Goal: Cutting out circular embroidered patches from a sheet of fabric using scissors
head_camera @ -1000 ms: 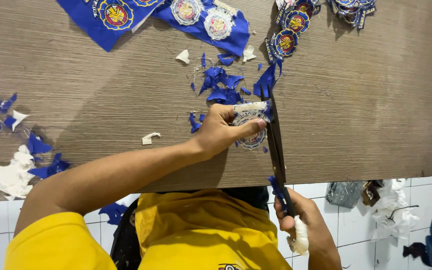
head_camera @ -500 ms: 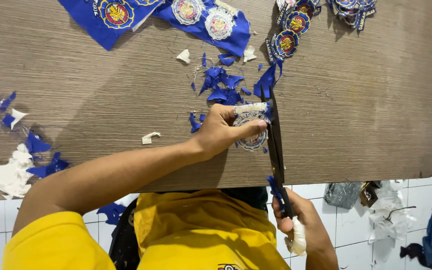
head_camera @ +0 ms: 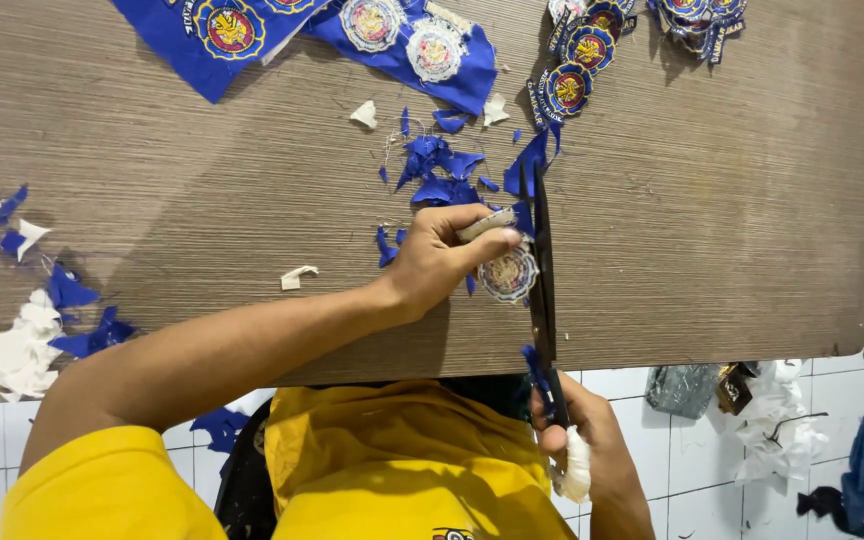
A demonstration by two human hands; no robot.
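My left hand pinches a round embroidered patch with blue fabric around it, just above the wooden table. My right hand grips the handles of long black scissors, below the table's near edge. The blades point away from me and run along the right side of the patch. A white wrap covers part of the scissor handle by my right fingers.
Blue fabric strips with round patches lie at the table's far edge, with cut-out patches piled to the right. Blue scraps sit beyond my left hand; blue and white scraps lie at the left. Cloth pieces litter the tiled floor.
My hands, the patch and the scissors stay almost where they were. The blades have shifted only slightly along the patch edge.
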